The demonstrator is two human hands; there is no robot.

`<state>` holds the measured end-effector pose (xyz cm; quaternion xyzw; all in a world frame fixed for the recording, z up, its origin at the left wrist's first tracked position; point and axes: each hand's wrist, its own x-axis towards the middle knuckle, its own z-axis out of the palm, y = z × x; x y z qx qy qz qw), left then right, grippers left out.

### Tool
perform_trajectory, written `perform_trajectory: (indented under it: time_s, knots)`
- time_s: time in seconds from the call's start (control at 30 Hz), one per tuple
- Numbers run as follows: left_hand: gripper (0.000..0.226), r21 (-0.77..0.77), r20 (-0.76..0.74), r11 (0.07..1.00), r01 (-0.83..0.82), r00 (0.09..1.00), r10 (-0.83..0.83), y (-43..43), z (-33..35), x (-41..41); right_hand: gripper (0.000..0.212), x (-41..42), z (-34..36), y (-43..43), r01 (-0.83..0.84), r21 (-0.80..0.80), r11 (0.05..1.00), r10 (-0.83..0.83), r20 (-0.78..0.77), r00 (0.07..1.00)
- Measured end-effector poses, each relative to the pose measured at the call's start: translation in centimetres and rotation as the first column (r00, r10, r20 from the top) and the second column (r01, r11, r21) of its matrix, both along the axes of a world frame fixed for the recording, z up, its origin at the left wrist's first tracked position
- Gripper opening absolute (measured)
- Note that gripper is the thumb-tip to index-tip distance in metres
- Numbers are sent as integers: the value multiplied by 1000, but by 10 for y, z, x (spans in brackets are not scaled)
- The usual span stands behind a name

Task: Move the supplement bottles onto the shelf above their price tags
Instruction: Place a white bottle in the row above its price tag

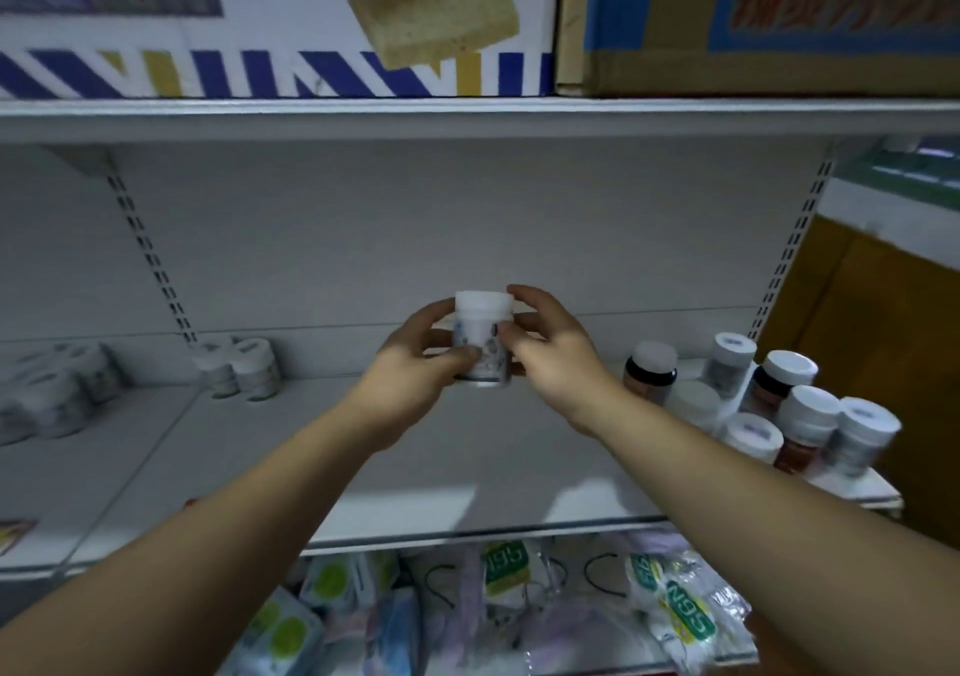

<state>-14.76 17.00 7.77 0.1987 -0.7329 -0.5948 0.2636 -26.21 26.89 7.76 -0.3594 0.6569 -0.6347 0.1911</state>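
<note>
Shelf (467, 467) lay below; we found left hand (410, 368) and right hand (556, 358) gripping one bottle (478, 348); advised lowering upright, avoiding three-o'clock bottles (808, 407).

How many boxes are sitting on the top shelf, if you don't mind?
2: a white printed box at left, a brown carton at right; more may lie off-frame.

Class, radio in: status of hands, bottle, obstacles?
Left hand and right hand grip white-capped plastic bottle at grey metal shelf. Touchdown unclear. Other bottles stand right, apart.
</note>
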Motion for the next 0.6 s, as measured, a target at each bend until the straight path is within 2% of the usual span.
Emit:
perform_trajectory:
  time_s: [0.17, 0.3, 0.47, 0.6]
  knots:
    - [56, 51, -113, 985, 168, 980, -161, 8, 15, 64, 36, 60, 15, 19, -45, -87, 995, 50, 56, 997]
    - [64, 50, -192, 965, 258, 951, -244, 22, 30, 99, 41, 95, 30, 38, -53, -119, 992, 58, 44, 997]
    - [64, -21, -282, 973, 230, 932, -226, 49, 53, 130, 40, 129, 57, 67, -52, -207, 977, 38, -71, 997]
    - [67, -93, -333, 977, 191, 919, -211, 77, 74, 149, 41, 145, 81, 100, -148, -227, 962, 118, -142, 983]
